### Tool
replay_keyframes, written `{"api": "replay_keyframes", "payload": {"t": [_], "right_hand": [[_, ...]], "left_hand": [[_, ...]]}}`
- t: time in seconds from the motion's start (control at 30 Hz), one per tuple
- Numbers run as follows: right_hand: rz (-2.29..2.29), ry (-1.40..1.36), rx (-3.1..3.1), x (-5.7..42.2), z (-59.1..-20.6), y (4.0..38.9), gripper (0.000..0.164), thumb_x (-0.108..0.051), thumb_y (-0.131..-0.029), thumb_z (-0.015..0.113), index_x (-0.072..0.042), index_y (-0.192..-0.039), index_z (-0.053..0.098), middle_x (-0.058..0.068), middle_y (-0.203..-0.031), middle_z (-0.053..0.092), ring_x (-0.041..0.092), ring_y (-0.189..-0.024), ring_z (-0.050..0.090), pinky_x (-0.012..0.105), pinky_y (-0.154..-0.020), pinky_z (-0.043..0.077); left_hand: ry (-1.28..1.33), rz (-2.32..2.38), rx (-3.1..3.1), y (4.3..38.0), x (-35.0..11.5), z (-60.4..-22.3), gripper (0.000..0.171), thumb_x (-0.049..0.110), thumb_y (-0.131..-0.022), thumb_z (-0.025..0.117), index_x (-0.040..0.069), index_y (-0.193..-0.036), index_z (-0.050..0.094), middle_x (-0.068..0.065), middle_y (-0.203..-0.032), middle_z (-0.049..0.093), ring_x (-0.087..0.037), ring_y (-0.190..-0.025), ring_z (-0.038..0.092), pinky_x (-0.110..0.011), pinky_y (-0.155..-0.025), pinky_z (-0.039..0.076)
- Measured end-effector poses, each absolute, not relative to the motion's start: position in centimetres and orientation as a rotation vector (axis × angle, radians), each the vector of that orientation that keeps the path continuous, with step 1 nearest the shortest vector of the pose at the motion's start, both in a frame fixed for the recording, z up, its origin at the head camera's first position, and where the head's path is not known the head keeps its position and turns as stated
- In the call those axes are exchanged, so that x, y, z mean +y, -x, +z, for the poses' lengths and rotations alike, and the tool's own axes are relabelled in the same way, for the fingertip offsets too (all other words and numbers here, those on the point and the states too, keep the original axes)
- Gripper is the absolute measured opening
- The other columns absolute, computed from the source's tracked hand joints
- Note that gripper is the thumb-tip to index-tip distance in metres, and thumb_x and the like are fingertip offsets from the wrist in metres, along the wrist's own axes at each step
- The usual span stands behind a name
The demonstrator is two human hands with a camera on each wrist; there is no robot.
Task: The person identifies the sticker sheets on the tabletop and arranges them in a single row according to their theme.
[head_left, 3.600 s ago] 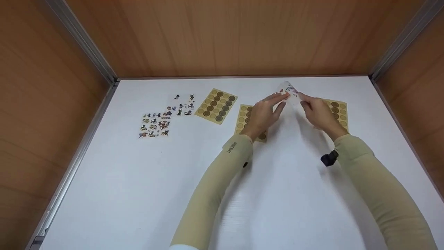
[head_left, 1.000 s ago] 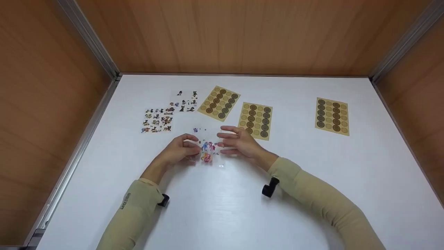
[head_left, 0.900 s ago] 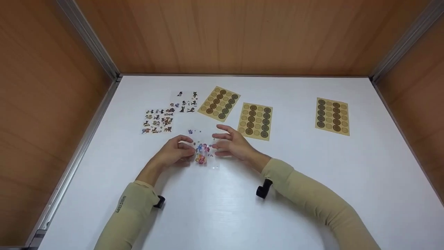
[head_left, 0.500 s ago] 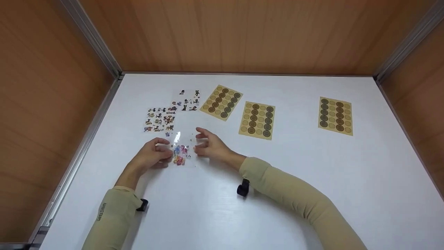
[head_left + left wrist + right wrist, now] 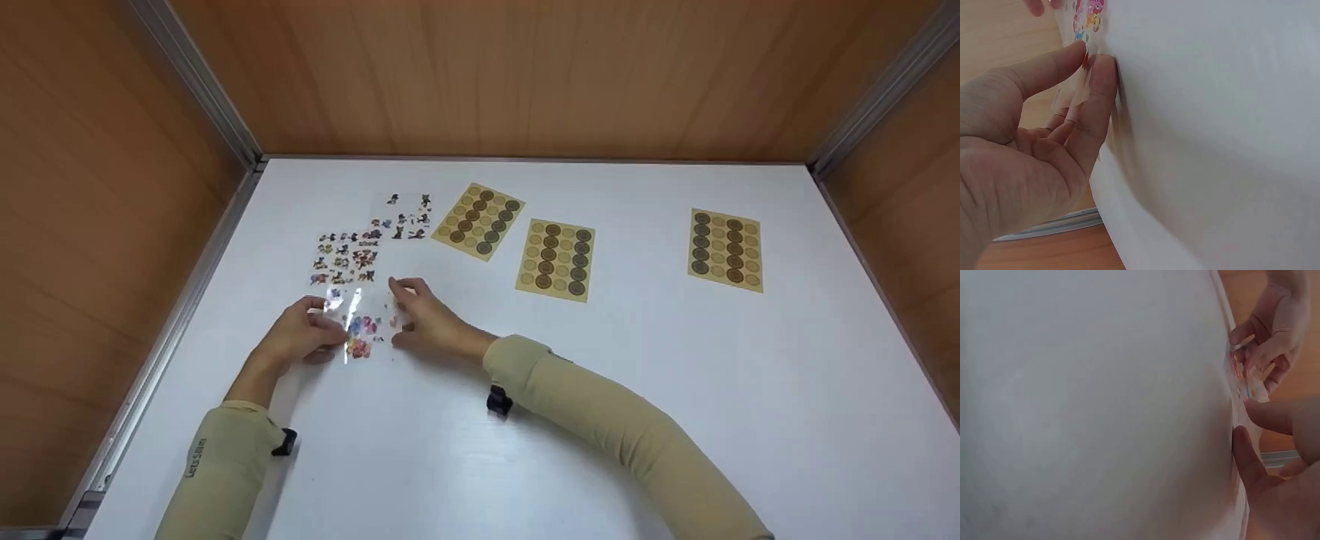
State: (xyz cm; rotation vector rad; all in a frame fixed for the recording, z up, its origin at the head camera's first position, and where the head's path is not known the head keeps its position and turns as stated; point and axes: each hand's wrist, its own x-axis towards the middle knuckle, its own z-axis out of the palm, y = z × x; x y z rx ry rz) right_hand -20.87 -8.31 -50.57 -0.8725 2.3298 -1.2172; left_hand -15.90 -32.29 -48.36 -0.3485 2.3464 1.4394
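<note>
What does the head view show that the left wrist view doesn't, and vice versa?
Only the head view: three tan sheets of circles, two clear sheets of small figures, both sleeves.

Only the left wrist view: the left palm and, close up, the colourful sheet between thumb and index finger.

Both: left hand, right hand, colourful sheet, white table, wooden panels.
</note>
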Motion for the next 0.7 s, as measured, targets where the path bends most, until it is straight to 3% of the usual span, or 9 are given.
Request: {"api": "replay_keyframes", "payload": {"t": [0.17, 0.43, 0.7], "right_hand": [[-0.883, 1.062, 2.451, -8.5, -50.5, 20.5, 0.093, -0.020, -0.088, 0.080, -0.001, -0.159, 0.023, 0.018, -0.166, 0.014, 0.026, -0.149, 0.030, 0.021, -0.117, 0.025], [-0.782, 1.098, 2.474, -9.6, -50.7, 19.8, 0.086, -0.028, -0.093, 0.075, -0.001, -0.158, 0.026, 0.022, -0.165, 0.016, 0.026, -0.154, 0.013, 0.027, -0.122, 0.011], [-0.621, 1.138, 2.502, -10.3, -50.3, 20.2, 0.076, -0.031, -0.096, 0.071, 0.003, -0.154, 0.036, 0.024, -0.163, 0.019, 0.032, -0.153, 0.015, 0.031, -0.123, 0.008]], "left_hand": [[0.362, 1.426, 2.357, 15.9, -32.5, -48.0, 0.077, 0.009, -0.088, 0.079, -0.004, -0.146, 0.030, -0.014, -0.106, 0.054, -0.016, -0.079, 0.069, -0.032, -0.070, 0.062], [0.363, 1.273, 2.428, 16.0, -33.3, -47.5, 0.083, 0.011, -0.087, 0.080, -0.007, -0.149, 0.027, -0.022, -0.122, 0.049, -0.019, -0.082, 0.065, -0.033, -0.073, 0.061], [0.351, 1.106, 2.510, 16.4, -33.5, -47.4, 0.090, 0.016, -0.085, 0.082, -0.009, -0.151, 0.025, -0.028, -0.128, 0.047, -0.026, -0.091, 0.060, -0.033, -0.076, 0.058]]}}
